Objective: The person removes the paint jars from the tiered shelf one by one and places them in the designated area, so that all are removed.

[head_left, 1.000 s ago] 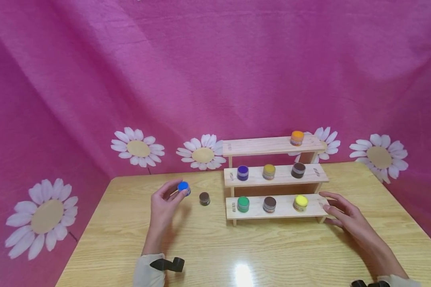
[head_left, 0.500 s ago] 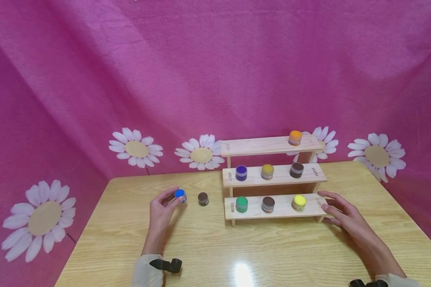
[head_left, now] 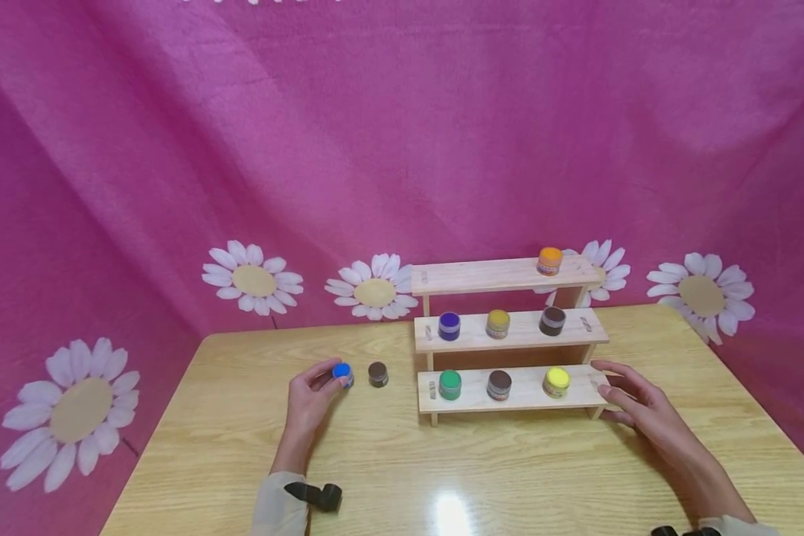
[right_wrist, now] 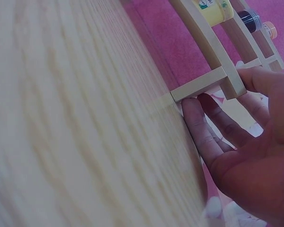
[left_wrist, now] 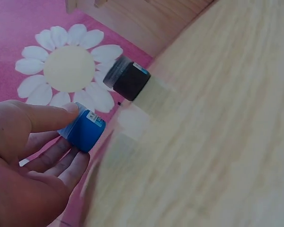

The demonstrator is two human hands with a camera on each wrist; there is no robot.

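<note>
My left hand pinches a small blue paint jar between thumb and fingers, low over the table on the left. Just right of it stands a dark brown paint jar, seen with a clear lid rim in the left wrist view. At the right end of a three-tier wooden rack, my right hand grips the lowest shelf. In the right wrist view the thumb lies on the board's end and the fingers curl beside the leg.
The bottom tier bears green, brown and yellow jars. On the middle tier are purple, ochre and dark ones; an orange jar tops the rack. A pink flowered cloth hangs behind the table.
My left hand has lowered the blue jar toward the table, first drifting left, then moving right, closer to the loose brown jar. The right hand stays at the rack's end.
</note>
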